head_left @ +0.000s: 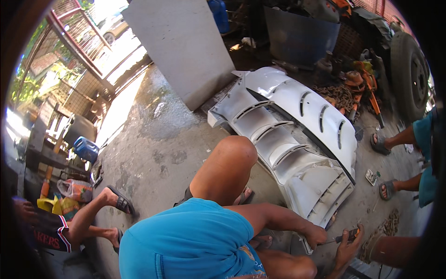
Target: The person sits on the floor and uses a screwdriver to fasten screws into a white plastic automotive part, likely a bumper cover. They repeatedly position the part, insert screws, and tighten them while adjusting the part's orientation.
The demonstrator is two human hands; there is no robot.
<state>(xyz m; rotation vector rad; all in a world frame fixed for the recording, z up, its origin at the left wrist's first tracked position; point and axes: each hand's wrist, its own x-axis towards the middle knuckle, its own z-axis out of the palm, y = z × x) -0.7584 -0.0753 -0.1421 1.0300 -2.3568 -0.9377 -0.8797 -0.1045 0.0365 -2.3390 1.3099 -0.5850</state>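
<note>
A large white vehicle body panel (320, 107) with curved slots and ribbed recesses lies on the concrete. At its near lower corner my left hand (316, 236) is closed; what its fingers grip is hidden. My right hand (346, 251) is wrapped round the dark handle of a screwdriver (331, 242), with orange showing at the handle's end. The thin shank runs leftward to my left hand, where its tip is out of sight. My bent knee (239, 151) rises beside the panel's left edge.
A pale flat board (181, 46) leans behind the panel. Chains (341, 95), orange tools (371, 88) and a tire (409, 76) stand far right. Other people's sandaled feet (383, 142) are at the right and left (121, 202). A blue jug (86, 149) sits left.
</note>
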